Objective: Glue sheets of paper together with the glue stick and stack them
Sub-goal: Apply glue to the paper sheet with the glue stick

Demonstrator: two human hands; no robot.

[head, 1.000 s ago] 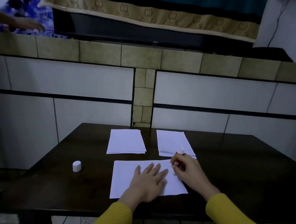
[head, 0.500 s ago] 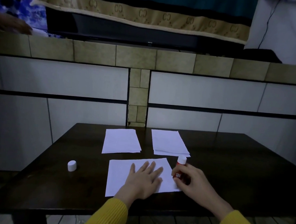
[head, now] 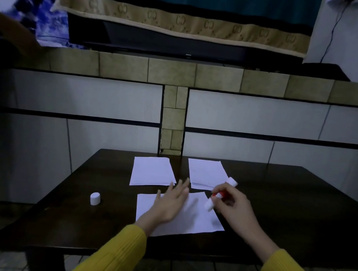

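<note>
Gripping red/white, prob. uncapped glue stick [head: 220, 194]

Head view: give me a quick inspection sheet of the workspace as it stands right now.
Surface: dark wooden table, against a tiled wall.
Job's things: near sheet flat at the front edge; left sheet and right stack behind it; glue stick, uncapped, tilted, tip at the near sheet's far right corner; white cap standing apart at left.
Clutter: nothing seen.
Hands: left hand open, fingers spread over the near sheet; right hand grips the glue stick.
Cables: one thin dark cable on the white wall at upper right.
Surroundings: draped cloth on the ledge; another person's arm at far left.
</note>
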